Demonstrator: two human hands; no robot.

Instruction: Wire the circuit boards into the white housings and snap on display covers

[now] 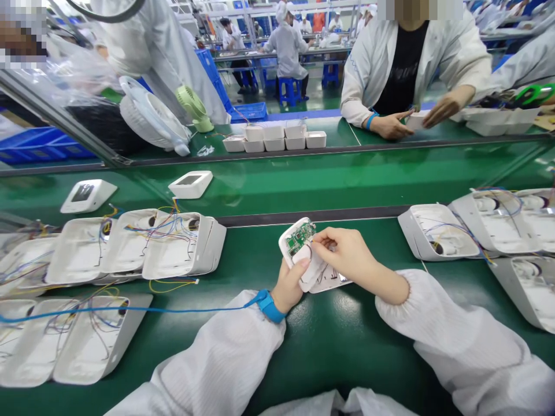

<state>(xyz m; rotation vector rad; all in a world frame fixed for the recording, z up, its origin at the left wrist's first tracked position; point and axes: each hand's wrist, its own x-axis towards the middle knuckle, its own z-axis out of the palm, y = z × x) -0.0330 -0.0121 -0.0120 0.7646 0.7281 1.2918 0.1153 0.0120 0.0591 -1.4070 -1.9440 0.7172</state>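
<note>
My left hand (291, 284), with a blue wrist strap (271, 306), is closed around a white plastic housing (284, 241) held tilted above the bench. A green circuit board (300, 236) sits in the housing's upper part. My right hand (342, 249) pinches at the board's right edge; its fingertips hide whatever they hold. Just under my hands, an open white shell (329, 279) with thin dark wires shows in part. I cannot tell whether it is joined to the housing.
Open white casings with coloured wires stand in rows at left (173, 254) and right (437, 234). Two white units with dark screens (191, 184) lie on the green belt (303, 179). Across it are small white boxes (264, 138), a fan (151, 115) and a co-worker's hands (392, 125). A blue cord (173, 310) trails left.
</note>
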